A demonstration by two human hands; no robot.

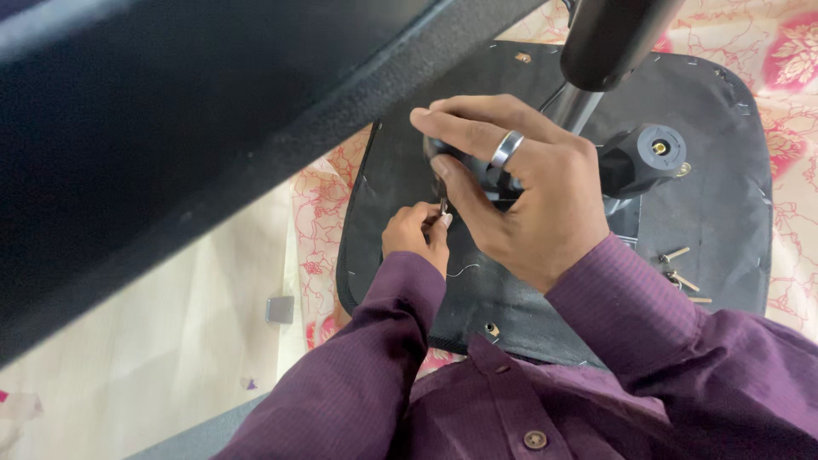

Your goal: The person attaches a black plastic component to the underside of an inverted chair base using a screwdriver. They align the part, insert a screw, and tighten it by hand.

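Left hand (416, 232) pinches a screw (444, 204) beneath right hand (520, 183).

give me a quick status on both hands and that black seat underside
Left hand pinching a small metal fastener at the seat base. Right hand, ringed, gripping the black mechanism. Loose screws lying right; dark padded part crowds upper left.

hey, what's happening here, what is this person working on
A person in purple shirt sleeves is working on the underside of a black fabric-covered chair seat lying on a floral red and cream cloth. The right hand, wearing a silver ring, grips the black metal mechanism at the seat's middle. The left hand pinches a small metal screw or tool against the seat. A few loose screws lie on the seat nearby.
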